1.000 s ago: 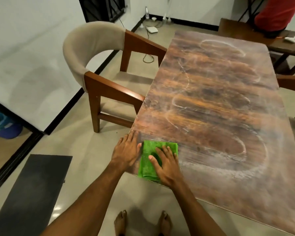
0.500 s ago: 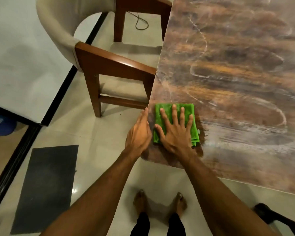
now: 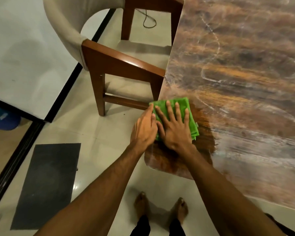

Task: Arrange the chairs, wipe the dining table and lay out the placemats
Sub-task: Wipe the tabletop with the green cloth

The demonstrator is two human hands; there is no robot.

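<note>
Green folded cloth (image 3: 183, 103) lies flat at the left edge of the surface (image 3: 245, 82), close to its near left corner, on a darker patch among pale swirled streaks. The right hand (image 3: 175, 132) presses on it, fingers (image 3: 170, 113) straight and spread. The left hand (image 3: 143, 130) rests at the edge with straight fingers touching the cloth's left side. Just beyond, a wooden chair (image 3: 119, 65) stands with its armrest against that edge. A dark mat (image 3: 48, 183) and a looped cable (image 3: 149, 21) lie on the floor.
</note>
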